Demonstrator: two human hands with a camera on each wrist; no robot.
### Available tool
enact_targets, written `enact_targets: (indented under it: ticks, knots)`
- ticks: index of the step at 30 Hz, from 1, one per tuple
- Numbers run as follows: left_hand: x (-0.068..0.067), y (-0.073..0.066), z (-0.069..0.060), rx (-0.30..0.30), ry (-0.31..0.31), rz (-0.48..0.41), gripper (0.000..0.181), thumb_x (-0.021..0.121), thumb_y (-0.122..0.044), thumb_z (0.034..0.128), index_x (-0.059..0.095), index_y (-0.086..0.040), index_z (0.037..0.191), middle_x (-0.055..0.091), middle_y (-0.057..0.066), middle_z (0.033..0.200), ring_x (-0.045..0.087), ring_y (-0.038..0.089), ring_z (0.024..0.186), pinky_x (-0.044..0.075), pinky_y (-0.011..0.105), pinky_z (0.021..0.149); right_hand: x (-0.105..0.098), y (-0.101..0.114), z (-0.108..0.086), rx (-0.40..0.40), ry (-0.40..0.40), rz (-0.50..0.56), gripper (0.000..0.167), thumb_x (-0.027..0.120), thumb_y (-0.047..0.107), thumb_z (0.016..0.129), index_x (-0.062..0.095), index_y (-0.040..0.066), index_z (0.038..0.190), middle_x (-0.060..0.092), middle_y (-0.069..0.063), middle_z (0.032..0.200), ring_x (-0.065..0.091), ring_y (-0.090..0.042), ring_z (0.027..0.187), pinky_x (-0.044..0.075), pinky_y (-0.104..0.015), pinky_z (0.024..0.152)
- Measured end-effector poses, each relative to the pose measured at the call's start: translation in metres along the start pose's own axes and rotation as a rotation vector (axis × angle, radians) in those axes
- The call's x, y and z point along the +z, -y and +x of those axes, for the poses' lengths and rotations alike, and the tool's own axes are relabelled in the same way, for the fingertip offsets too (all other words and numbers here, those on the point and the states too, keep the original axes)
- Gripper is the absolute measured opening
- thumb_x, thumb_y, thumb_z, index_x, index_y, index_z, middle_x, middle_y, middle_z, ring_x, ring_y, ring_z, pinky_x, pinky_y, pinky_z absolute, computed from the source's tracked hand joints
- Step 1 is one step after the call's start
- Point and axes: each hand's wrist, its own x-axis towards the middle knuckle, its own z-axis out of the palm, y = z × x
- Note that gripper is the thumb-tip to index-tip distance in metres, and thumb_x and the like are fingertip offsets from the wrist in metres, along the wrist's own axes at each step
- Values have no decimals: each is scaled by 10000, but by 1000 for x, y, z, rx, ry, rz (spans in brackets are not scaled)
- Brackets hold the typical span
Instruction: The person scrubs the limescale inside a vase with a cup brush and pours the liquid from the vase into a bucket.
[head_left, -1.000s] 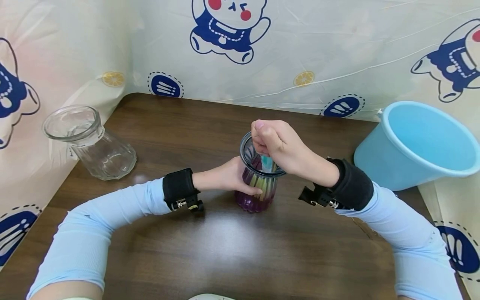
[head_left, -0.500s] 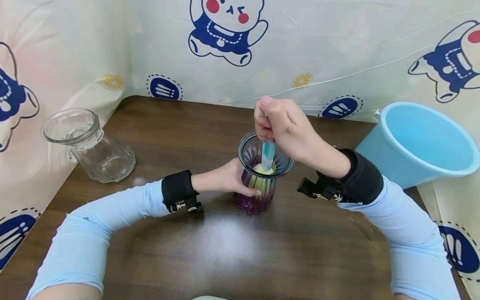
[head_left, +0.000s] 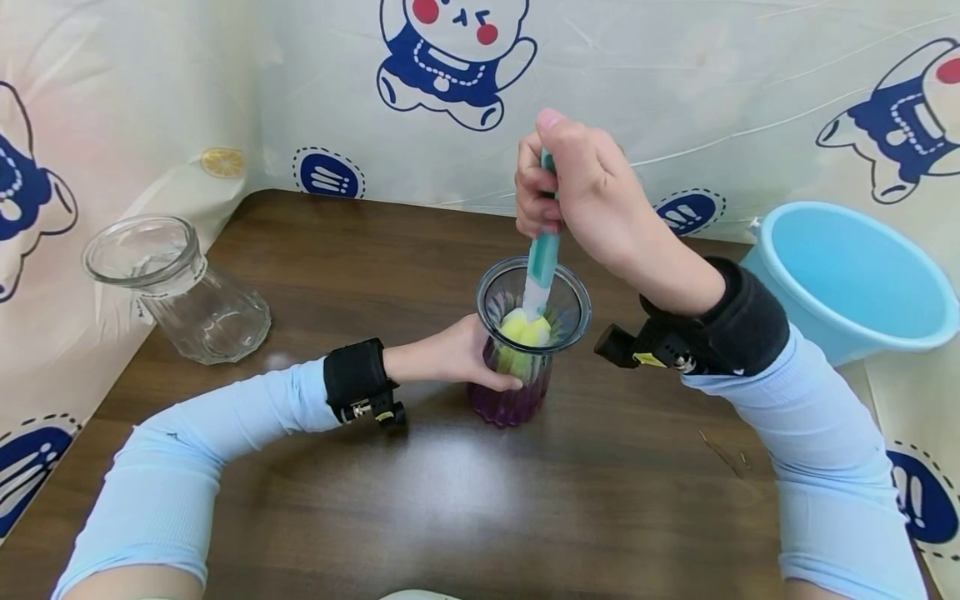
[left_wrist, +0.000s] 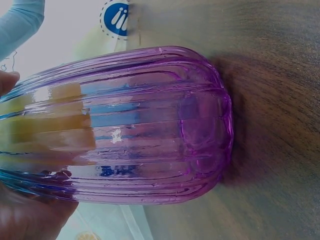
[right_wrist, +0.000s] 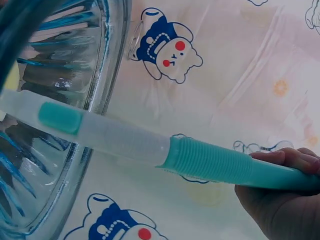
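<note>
Reaching down into the purple vase (head_left: 536,385), which stood on the worktop (head_left: 360,517), was a brush (head_left: 542,260), its yellow head (head_left: 527,329) below the rim and its teal end slanting up out of it. Of the hands, the left hand (head_left: 450,354) grasped the vase's side, while the right hand (head_left: 592,187) clutched the brush above the rim. Farther out, a clear jar (head_left: 210,317) stood at the left and a blue bucket (head_left: 810,304) at the right.

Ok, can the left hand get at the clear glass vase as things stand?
Probably not right away: the left hand holds the purple ribbed glass vase. If it let go, nothing seems to block its way to the clear glass vase.
</note>
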Motion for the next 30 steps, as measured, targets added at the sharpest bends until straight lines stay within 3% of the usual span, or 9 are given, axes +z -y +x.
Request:
enact_targets:
  ticks: [9,17,23,30]
  knots:
    - [1,1,2,45,10,37,689,772,-146,678,377,12,1220,544,78,1103,490,133,1030,396,274,921,1,-15,3,158,31,172,410,177,201,981,252,82,596,256,5,500,243,-153,448,244,-273,468]
    - [-1,-2,0,6,8,48,568,773,-162,683,431,5,1104,534,60,993,488,135,935,420,261,843,9,-40,-6,249,78,125,410,158,200,992,259,60,620,278,-13,526,282,-153,474,281,-265,499]
    - [-1,-3,1,-5,32,18,555,766,-139,690,447,9,1120,562,69,1021,503,131,951,420,255,855,12,-51,-15,280,129,41,394,161,197,984,277,45,640,294,-36,557,314,-161,502,316,-274,519]
    - [0,-2,1,-5,12,29,562,775,-144,677,450,3,1111,558,61,1008,504,129,942,422,260,854,8,-48,-16,281,78,63,398,173,193,990,276,38,637,293,-41,562,311,-167,511,317,-271,530]
